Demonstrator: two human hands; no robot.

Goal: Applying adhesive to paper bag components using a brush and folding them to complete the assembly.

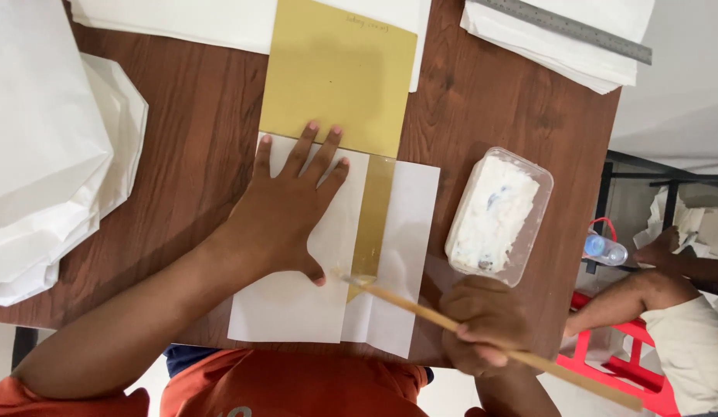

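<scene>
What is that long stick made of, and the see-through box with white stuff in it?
The stick in the right hand looks like pale wood or bamboo: tan, matte, thin and straight. The box seems to be clear plastic: glossy, rounded walls you can see through. The white paste inside looks thick and lumpy, perhaps glue.

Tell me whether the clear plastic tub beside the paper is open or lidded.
Open. The plastic tub has no lid on it, and the white paste inside shows uncovered from above, right of the white paper.
</scene>
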